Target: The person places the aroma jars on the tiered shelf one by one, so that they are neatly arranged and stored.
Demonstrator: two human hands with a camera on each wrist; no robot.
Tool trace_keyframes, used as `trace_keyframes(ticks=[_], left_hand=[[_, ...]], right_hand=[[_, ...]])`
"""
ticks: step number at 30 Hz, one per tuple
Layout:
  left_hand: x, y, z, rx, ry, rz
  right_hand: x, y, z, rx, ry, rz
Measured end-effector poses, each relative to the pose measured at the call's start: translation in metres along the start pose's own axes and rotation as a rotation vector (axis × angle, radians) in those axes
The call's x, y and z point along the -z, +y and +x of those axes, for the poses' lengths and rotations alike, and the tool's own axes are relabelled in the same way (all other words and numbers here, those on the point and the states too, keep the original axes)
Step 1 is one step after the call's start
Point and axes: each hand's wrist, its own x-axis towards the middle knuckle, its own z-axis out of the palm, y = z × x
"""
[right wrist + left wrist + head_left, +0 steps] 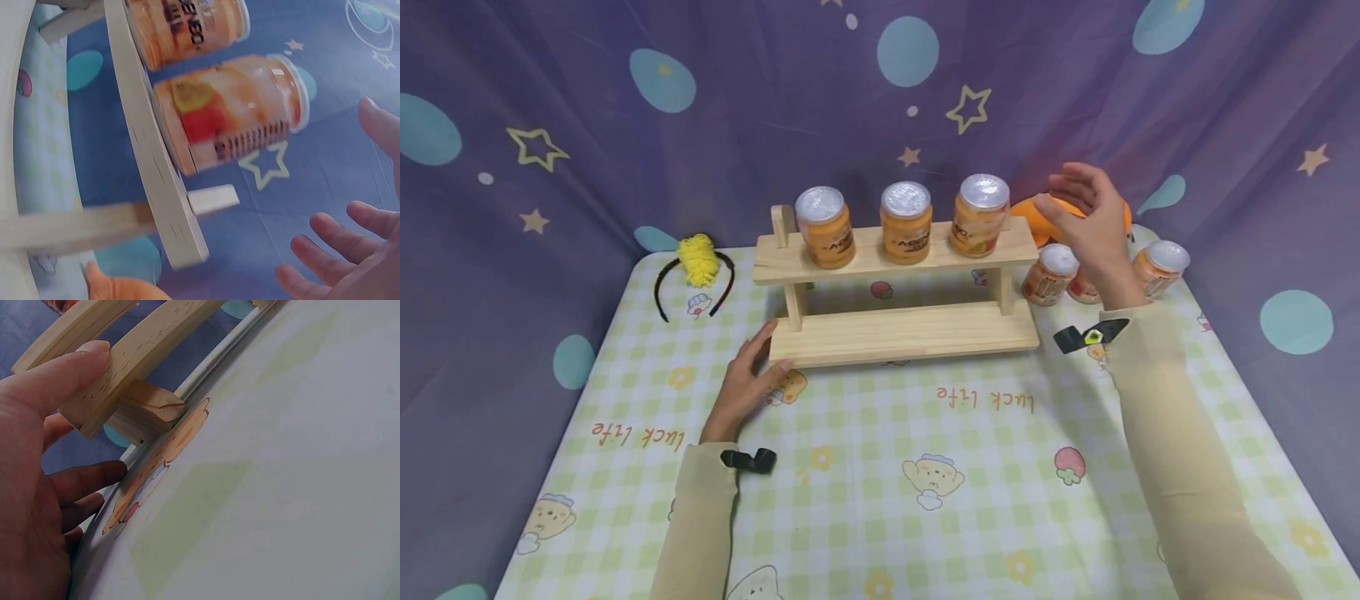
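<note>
A two-tier wooden rack (910, 329) stands on the table with three fruit jars on its upper board: a left jar (827, 233), a middle jar (907, 229) and a right jar (979, 221). They have silver lids and orange contents. My left hand (748, 379) grips the left end of the lower board, the thumb (81, 369) on its edge and a finger partly hidden behind it. Raised to the right of the rack, my right hand (1093, 225) holds nothing. Its fingers (334, 240) are spread and relaxed, apart from the right jar (231, 112).
More jars stand at the table's right rear: one beside the rack (1049, 277), one partly hidden by my right arm, and another farther right (1161, 268). Behind them lies an orange object (1037, 223). A headband with a yellow pompom (698, 260) lies left. A purple curtain (775, 108) hangs behind.
</note>
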Motion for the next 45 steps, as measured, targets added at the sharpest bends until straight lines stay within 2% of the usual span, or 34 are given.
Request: trace_keyframes(ticks=[5,11,16,20,24,30,39,45], left_hand=[[0.001,-0.001,0.0,-0.007,0.008,0.003],[0.0,0.0,0.0,-0.003,0.0,0.01],[0.001,0.019,-0.005,0.017,-0.011,0.006],[0.002,0.036,-0.012,0.009,-0.017,0.005],[0.002,0.04,-0.014,0.004,-0.021,0.001],[0.002,0.039,-0.014,0.01,-0.019,-0.004],[0.003,0.04,-0.015,0.011,-0.022,0.013],[0.001,0.014,-0.004,0.016,-0.013,0.022]], right_hand=[[0.015,0.003,0.001,0.028,0.033,0.073],[0.035,0.007,0.001,-0.014,0.079,0.015],[0.053,0.014,0.002,0.015,0.121,-0.064],[0.068,0.02,0.002,0.025,0.159,-0.075],[0.083,0.025,0.0,0.007,0.206,-0.101],[0.105,0.035,-0.003,-0.06,0.255,-0.22],[0.129,0.053,-0.007,-0.168,0.271,-0.305],[0.138,0.061,-0.007,-0.202,0.315,-0.312]])
